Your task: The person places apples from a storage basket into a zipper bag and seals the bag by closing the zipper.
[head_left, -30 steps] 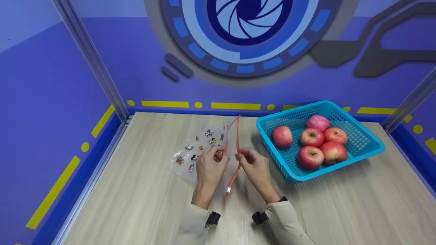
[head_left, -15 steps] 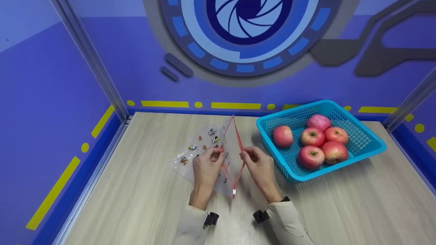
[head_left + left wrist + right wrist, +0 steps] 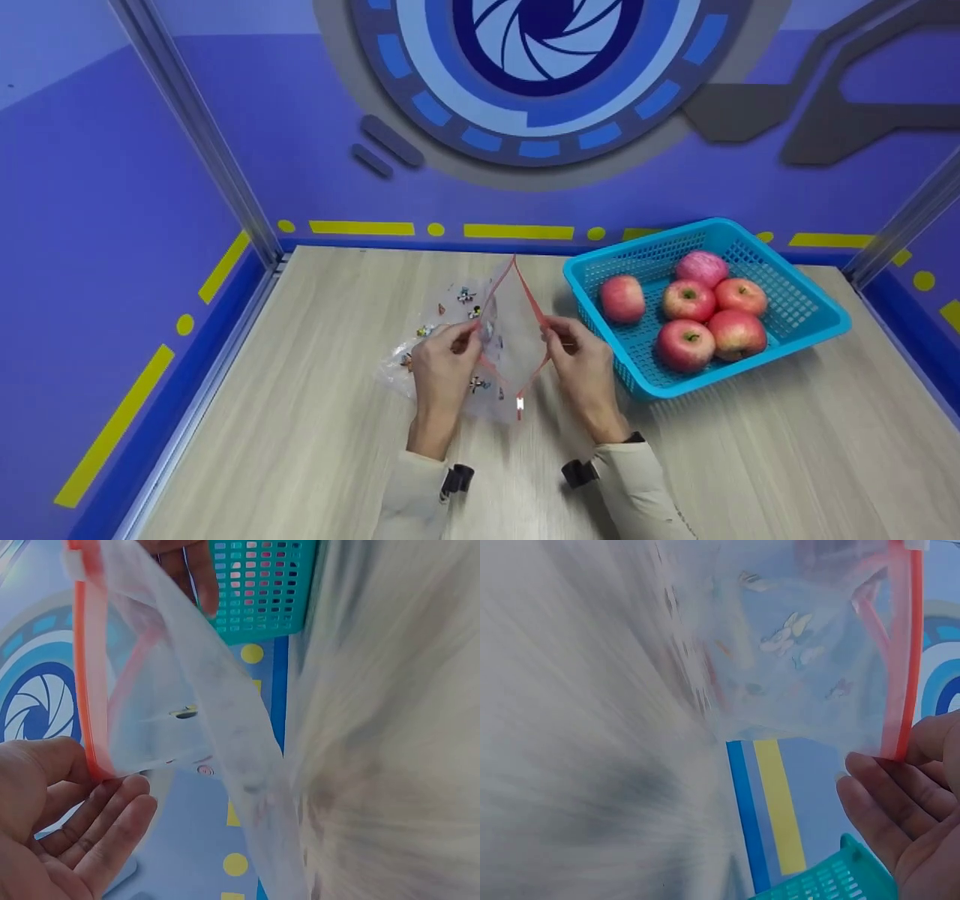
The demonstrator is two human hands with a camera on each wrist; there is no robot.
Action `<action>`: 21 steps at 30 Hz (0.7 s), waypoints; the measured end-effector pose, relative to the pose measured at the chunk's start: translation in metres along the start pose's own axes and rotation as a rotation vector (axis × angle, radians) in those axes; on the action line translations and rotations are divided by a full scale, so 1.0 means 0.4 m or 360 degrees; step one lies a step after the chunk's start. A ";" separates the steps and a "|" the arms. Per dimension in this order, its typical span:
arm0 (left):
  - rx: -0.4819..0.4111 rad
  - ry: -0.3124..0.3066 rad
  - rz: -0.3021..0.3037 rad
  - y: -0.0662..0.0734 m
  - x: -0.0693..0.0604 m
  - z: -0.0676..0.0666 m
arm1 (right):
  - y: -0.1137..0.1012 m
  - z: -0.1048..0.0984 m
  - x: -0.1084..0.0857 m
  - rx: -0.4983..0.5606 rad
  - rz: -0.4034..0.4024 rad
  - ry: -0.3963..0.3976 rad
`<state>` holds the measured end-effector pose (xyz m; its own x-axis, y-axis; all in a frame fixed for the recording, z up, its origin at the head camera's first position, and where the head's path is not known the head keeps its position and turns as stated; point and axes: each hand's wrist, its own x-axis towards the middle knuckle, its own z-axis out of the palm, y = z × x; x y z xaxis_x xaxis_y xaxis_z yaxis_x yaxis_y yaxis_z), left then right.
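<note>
A clear plastic zip bag (image 3: 487,405) with small cartoon figures printed on it stands over the table, its orange-red zip edge spread into a diamond-shaped mouth. My left hand (image 3: 442,371) pinches one side of that edge between thumb and fingers. The opposite side is pinched by my right hand (image 3: 583,371). At the near end of the zip sits a white slider (image 3: 520,404). Both wrist views show the orange strip held at the fingertips, with the clear film (image 3: 225,712) hanging beyond. Part of the printed side is hidden behind my left hand.
A turquoise plastic basket (image 3: 656,391) with several red apples (image 3: 685,346) stands right of my right hand. Pale wood-grain tabletop (image 3: 300,390) lies under everything. A blue printed wall (image 3: 247,150) closes off the back, with metal posts (image 3: 202,142) at the corners.
My hands have moved apart, left hand leftward and right hand rightward, still pinching the zip edge. The bag's mouth has widened, and the slider has shifted slightly right and away from me.
</note>
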<state>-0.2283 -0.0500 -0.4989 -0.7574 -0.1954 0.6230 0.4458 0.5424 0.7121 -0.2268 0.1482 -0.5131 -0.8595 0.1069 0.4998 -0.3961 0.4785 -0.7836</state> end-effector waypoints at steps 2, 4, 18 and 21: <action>-0.0007 0.0006 0.0009 -0.004 0.001 0.000 | 0.002 -0.003 -0.001 -0.0013 -0.0004 0.0017; -0.0015 0.0010 0.0012 -0.007 0.003 -0.001 | 0.004 -0.004 -0.002 -0.0016 -0.0004 0.0034; 0.0005 0.0101 0.0050 -0.039 0.018 -0.031 | 0.011 -0.023 0.001 -0.0080 -0.0020 0.0132; -0.0006 0.0119 0.0030 -0.042 0.025 -0.038 | 0.014 -0.027 0.002 -0.0094 -0.0032 0.0154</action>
<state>-0.2360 -0.0736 -0.4998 -0.7113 -0.2455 0.6586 0.4617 0.5433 0.7011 -0.2264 0.1603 -0.5130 -0.8153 0.1792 0.5506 -0.3908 0.5314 -0.7516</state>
